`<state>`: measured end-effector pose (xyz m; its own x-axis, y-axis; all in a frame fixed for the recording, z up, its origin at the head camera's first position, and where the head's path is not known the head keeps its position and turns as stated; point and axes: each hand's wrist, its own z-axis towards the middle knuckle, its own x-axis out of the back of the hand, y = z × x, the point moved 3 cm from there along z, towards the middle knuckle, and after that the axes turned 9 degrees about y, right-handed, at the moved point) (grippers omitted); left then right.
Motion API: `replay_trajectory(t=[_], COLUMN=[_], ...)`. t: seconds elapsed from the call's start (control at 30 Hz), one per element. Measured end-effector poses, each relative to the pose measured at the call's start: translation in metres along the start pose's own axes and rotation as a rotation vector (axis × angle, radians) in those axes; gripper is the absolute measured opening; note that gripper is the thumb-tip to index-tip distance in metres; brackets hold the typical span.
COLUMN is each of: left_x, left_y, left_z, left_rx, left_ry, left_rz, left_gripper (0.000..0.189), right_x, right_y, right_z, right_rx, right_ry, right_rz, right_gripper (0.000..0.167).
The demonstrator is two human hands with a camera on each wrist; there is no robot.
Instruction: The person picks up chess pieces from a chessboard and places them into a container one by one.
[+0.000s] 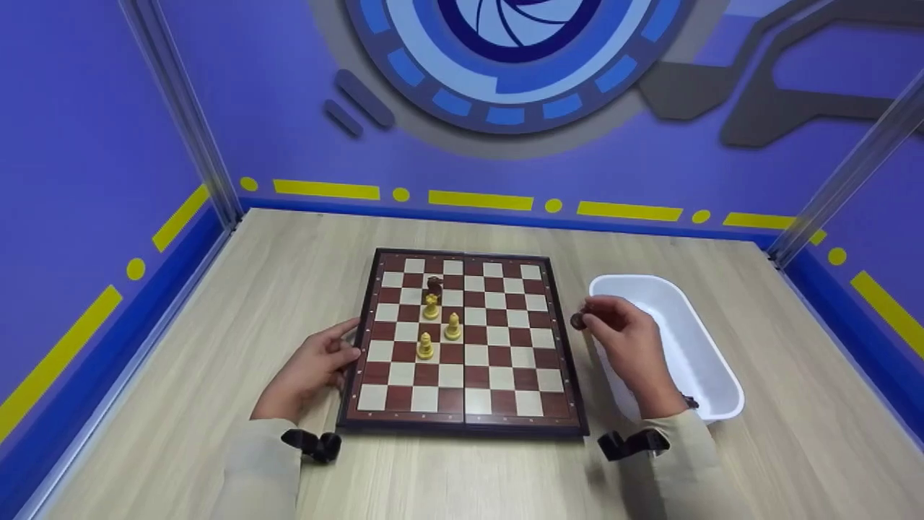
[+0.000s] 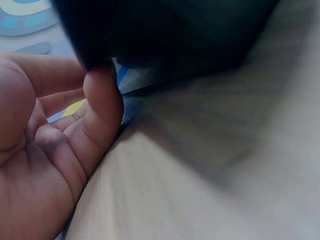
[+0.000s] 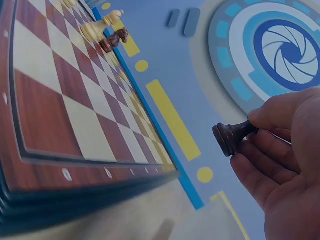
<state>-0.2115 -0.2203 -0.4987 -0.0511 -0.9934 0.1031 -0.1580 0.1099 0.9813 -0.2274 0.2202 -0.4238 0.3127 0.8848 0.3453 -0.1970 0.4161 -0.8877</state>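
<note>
Between the thumb and fingertips of my right hand (image 1: 635,347) is a dark brown chess piece (image 3: 232,137), its round base facing the board. My fingers cover its top, so its kind is hidden. That hand hovers above the near side of a white plastic tub (image 1: 711,354). My left hand (image 1: 310,368) touches the left edge of the chessboard (image 1: 498,430) with thumb and index finger. Standing on the board are a dark knight (image 1: 434,285) and three cream pieces: one with a crown-like top (image 1: 431,307) and two with pointed heads, a right one (image 1: 453,326) and a nearer one (image 1: 425,345).
The board lies on a light wooden table (image 1: 289,267), its fold seam running front to back. Dark pieces (image 1: 691,401) show at the tub's near end, partly behind my right wrist. Blue-purple panels (image 1: 469,170) enclose the table at the back and sides.
</note>
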Motion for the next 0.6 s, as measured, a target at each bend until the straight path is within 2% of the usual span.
replay_trajectory(t=[0.27, 0.6], left_x=[0.0, 0.0], left_y=[0.0, 0.001], left_z=[-0.001, -0.003], left_rx=[-0.017, 0.022], left_ry=[-0.015, 0.003], left_rz=[0.005, 0.021], left_gripper=[0.062, 0.062], right_x=[0.013, 0.028], right_y=[0.006, 0.008], right_z=[0.005, 0.006], right_rx=[-0.038, -0.033], right_ry=[0.033, 0.057], right_rz=[-0.043, -0.12], right_gripper=[0.026, 0.028])
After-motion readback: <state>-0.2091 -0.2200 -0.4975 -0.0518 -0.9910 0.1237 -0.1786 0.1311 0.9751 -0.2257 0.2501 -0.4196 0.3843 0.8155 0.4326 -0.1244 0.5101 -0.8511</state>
